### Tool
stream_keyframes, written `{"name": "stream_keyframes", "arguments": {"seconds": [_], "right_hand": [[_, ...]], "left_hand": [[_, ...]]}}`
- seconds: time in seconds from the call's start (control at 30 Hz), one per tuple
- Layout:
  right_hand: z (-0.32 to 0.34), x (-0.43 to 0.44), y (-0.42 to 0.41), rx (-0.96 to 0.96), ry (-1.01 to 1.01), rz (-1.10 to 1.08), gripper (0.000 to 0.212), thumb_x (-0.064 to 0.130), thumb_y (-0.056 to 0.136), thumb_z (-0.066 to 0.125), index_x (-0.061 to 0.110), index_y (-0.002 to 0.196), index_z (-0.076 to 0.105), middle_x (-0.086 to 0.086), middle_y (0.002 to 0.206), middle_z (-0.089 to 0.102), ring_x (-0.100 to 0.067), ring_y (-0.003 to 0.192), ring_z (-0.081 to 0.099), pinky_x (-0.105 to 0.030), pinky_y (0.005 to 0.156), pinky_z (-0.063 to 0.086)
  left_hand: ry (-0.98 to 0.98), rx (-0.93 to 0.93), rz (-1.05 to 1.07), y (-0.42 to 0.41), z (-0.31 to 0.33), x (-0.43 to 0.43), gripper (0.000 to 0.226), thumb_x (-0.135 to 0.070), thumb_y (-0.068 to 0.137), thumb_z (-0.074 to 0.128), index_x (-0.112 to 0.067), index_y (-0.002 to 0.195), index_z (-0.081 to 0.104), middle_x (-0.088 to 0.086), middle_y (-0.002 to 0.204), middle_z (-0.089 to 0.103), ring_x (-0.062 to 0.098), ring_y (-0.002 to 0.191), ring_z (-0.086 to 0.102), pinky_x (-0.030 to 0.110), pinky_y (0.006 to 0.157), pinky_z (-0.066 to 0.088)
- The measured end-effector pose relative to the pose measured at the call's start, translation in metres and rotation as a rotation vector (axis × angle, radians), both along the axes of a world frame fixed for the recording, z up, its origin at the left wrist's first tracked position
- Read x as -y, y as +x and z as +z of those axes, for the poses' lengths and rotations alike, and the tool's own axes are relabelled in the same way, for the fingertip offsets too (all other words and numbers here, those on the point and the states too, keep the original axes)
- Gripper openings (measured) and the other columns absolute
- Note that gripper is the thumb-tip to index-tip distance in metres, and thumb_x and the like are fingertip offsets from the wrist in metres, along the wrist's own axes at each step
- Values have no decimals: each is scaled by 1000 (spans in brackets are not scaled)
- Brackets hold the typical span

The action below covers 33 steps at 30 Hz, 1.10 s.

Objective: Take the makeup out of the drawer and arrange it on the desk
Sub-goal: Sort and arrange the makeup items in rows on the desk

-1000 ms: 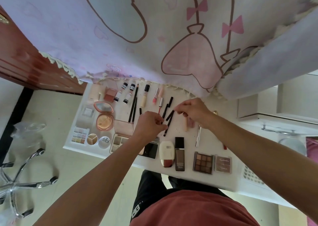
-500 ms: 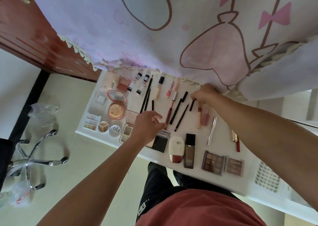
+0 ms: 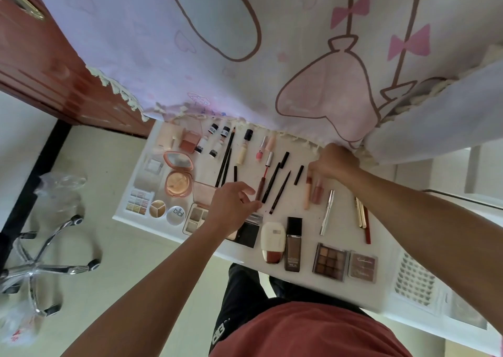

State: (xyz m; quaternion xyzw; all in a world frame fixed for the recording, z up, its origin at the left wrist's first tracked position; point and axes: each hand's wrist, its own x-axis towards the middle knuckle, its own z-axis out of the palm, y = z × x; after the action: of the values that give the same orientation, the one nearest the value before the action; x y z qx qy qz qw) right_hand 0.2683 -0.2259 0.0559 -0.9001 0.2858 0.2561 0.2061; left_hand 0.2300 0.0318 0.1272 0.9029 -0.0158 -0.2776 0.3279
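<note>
Desk [image 3: 386,237]: makeup [image 3: 293,243] in rows; arranging judged nearly done, drawer unseen. Nearer than left hand [image 3: 231,207]: eyeshadow palette [image 3: 330,261]. Left hand: fingers loose, empty, tips beside brown pencil [image 3: 260,189]. Beyond: right hand [image 3: 333,163] atop peach tube [image 3: 307,196]; grip unclear.

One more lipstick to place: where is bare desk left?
Bare desk lies right of the red pencil, above the small palette; a narrower strip between silver tube and gold tube. Crowded around the open compact.
</note>
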Motion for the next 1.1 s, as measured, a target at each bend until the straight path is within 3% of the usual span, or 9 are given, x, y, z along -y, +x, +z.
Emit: {"name": "stream_keyframes", "arguments": {"seconds": [0.2,0.4,0.6,0.7,0.8,0.87,0.93,1.1], "right_hand": [[-6,-2,-4,-64,-3,1,41,46,70,75,17,86,51,2,75,56,-19,68,55,-27,64,41],[-10,-4,-4,-50,178,-153,23,22,65,72,12,66,51,-3,63,53,-21,54,51,-23,53,36],[5,1,-14,124,275,-262,26,29,66,68,15,62,47,-1,58,45,-19,51,45,-26,52,33],[27,1,-17,267,340,-320,23,32,72,66,14,63,55,-1,59,53,-20,55,51,-25,52,36],[64,-8,-27,356,539,-391,25,23,77,63,6,60,69,1,54,65,-12,52,52,-22,48,37],[93,-14,-40,362,692,-441,22,13,81,60,-4,69,69,1,54,67,-3,42,47,-16,39,31],[114,-17,-54,338,778,-466,26,14,81,61,-10,81,71,-3,60,70,-5,42,40,-18,39,25],[136,-17,-79,282,924,-513,23,17,82,59,4,81,78,-13,76,72,-11,48,39,-21,43,23]], "left_hand": [[-2,5,13,-4,1,0,32,-27,79,77,-15,108,69,-6,81,67,1,74,60,11,67,40],[2,22,27,-11,4,-9,32,-26,79,78,-14,107,70,-6,80,66,4,76,61,24,82,48],[-3,23,22,-13,9,-13,32,-27,79,77,-15,108,70,-8,80,67,6,80,63,29,86,51],[-19,32,10,-10,14,-9,30,-28,82,74,-15,108,69,-6,86,68,8,84,64,31,86,52],[-68,26,-9,-4,22,0,23,-30,87,68,-17,106,69,-6,90,68,9,85,65,33,86,54],[-142,-34,-13,-2,29,8,16,-31,90,64,-21,103,69,-5,93,69,11,85,66,38,85,56],[-250,-148,5,-1,36,15,15,-29,93,62,-19,102,68,0,95,70,18,86,68,38,81,58],[-521,-430,22,-5,56,30,21,-20,97,56,-6,110,64,15,97,71,23,79,68,28,63,55]]}}
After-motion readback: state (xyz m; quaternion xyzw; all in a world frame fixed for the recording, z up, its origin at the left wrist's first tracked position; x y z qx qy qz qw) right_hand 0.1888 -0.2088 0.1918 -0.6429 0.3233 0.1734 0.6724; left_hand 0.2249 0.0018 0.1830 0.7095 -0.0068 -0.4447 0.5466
